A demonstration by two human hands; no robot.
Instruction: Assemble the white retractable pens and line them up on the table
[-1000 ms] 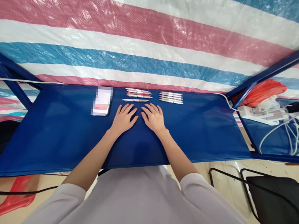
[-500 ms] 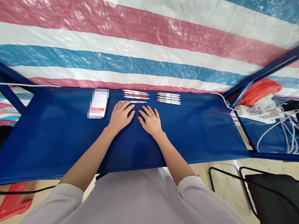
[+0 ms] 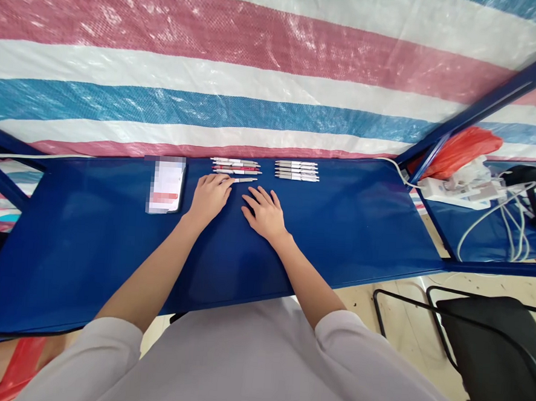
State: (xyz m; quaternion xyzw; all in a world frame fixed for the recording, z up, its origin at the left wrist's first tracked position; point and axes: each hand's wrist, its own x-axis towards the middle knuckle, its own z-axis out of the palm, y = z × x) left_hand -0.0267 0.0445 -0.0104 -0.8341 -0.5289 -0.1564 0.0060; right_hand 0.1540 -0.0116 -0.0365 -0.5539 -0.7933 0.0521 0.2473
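Note:
My left hand (image 3: 210, 198) is closed at the left end of a pen (image 3: 245, 180); its fingers cover that end, and the rest of the pen points out to the right. Just beyond it lies a left group of pens (image 3: 236, 167), white with some red, side by side. My right hand (image 3: 266, 215) rests palm down on the blue table with its fingers spread and nothing in them. Beyond that hand a second group of white pens (image 3: 296, 170) lies in a neat row.
On the blue table (image 3: 348, 229), a phone (image 3: 166, 185) with a blurred screen lies left of my left hand. Striped plastic sheeting (image 3: 237, 111) hangs behind. A power strip (image 3: 452, 192), cables and a red bag (image 3: 466, 151) are at right. A black chair (image 3: 495, 347) stands below.
My left hand's fingers have drawn together on the nearest pen's left end. My right hand stays spread on the table. The view has shifted slightly.

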